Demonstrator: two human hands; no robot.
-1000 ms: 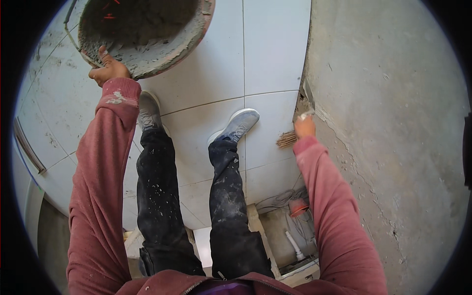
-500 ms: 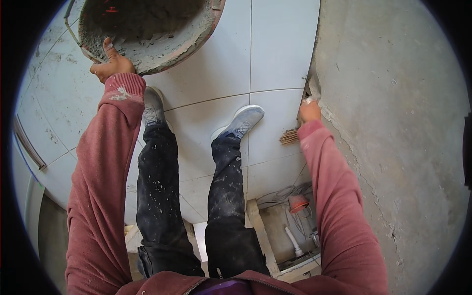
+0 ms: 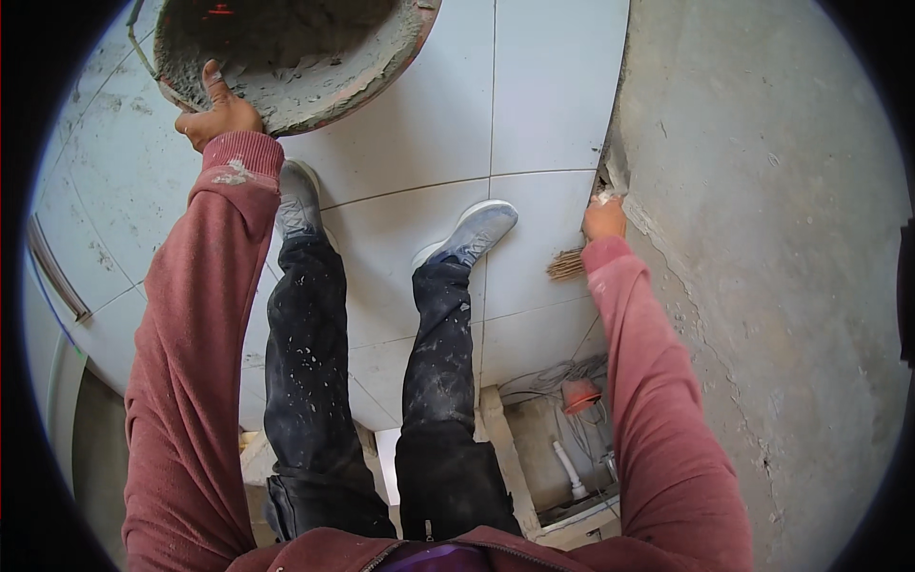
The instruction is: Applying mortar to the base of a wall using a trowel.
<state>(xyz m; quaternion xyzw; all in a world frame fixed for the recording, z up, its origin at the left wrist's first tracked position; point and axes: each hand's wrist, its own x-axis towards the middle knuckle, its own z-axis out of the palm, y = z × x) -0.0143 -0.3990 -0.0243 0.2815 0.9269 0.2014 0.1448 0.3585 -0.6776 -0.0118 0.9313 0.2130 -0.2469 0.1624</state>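
A round bucket crusted with grey wet mortar is tilted at the upper left, its mouth facing me. My left hand grips its near rim, thumb inside over the mortar. At the seam between the white floor tiles and the grey wall, my right hand is closed. What it holds is mostly hidden; a pale greyish piece shows just beyond the knuckles. A bundle of brown bristles, like a brush end, lies beside the right wrist over the tiles.
The bare cement wall runs along the right, with a rough cracked seam. Below my right forearm is a recess holding coiled cables, a red cup-shaped fitting and a white pipe. My shoes stand on the tiles.
The view has shifted very slightly. My left hand and the bucket rim sit a touch higher, and the right hand has barely moved along the seam.
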